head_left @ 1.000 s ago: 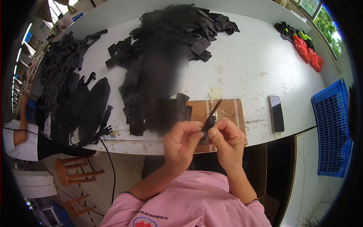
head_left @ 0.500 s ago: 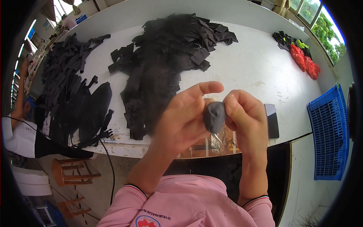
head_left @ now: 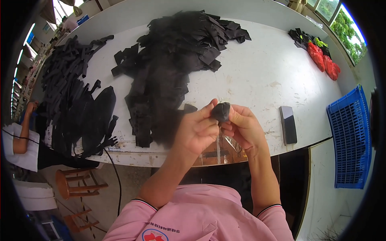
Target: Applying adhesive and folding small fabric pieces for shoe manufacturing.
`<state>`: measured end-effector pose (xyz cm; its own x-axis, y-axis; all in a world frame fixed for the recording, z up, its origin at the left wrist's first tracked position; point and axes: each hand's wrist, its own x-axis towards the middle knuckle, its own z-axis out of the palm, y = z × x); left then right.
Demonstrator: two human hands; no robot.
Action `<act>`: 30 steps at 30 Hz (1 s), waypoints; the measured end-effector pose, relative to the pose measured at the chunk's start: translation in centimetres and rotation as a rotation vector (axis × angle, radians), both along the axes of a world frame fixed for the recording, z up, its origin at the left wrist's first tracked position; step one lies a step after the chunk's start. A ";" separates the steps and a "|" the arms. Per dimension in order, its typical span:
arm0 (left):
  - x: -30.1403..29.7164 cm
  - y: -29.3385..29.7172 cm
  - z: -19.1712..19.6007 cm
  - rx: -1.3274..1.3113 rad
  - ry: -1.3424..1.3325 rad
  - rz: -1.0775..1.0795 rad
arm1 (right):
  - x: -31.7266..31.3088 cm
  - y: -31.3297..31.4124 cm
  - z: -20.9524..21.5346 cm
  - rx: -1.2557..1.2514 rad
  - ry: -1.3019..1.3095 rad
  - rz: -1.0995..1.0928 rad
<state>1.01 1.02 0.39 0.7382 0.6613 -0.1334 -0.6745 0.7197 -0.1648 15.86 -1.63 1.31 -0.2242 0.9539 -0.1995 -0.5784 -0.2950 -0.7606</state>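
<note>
A small, rounded piece of dark grey fabric (head_left: pixel 220 112) is held up over the front of the white table (head_left: pixel 257 80). My left hand (head_left: pixel 199 131) pinches its left side, the thumb and index finger closed on it and the other fingers curled. On its right side my right hand (head_left: pixel 243 123) grips it between thumb and fingers. Below the hands lies a brown taped patch (head_left: pixel 217 156), with a thin silvery thing (head_left: pixel 231 142) on it that I cannot make out. A dark flat piece (head_left: pixel 189 107) shows just behind my left hand.
A heap of black fabric pieces (head_left: pixel 173 52) covers the table's middle. Black strips (head_left: pixel 66 64) and long glove-like shapes (head_left: pixel 98 116) lie left. A phone (head_left: pixel 288 125), red bags (head_left: pixel 321 60) and a blue crate (head_left: pixel 350 138) are right. A co-worker's arm (head_left: pixel 25 134) shows far left, near a wooden stool (head_left: pixel 78 182).
My left hand has closed from spread fingers to a pinch on the fabric. Both hands and the fabric have shifted slightly left, and my right hand has uncovered the phone's left side.
</note>
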 end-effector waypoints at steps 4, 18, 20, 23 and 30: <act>-0.6 -0.4 -1.5 0.152 0.062 -0.007 | 0.0 -0.4 -0.3 0.068 -0.237 -0.054; -0.4 -0.2 -0.3 0.162 0.228 0.020 | 0.0 0.3 0.2 0.125 -0.289 -0.002; -0.6 -0.5 1.6 0.183 0.107 0.026 | 0.1 0.4 0.5 0.174 -0.326 0.018; -0.7 -1.3 0.1 0.303 0.116 0.076 | 0.1 0.7 0.0 0.148 -0.439 0.064; 0.5 -2.6 0.6 1.219 1.267 0.601 | 0.2 0.3 -1.7 0.194 -0.348 -0.032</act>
<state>1.49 -1.56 0.95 0.2494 0.9063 0.3412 -0.1445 -0.3136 0.9385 16.07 -1.30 -0.37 -0.1449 0.9867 -0.0741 -0.2832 -0.1132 -0.9524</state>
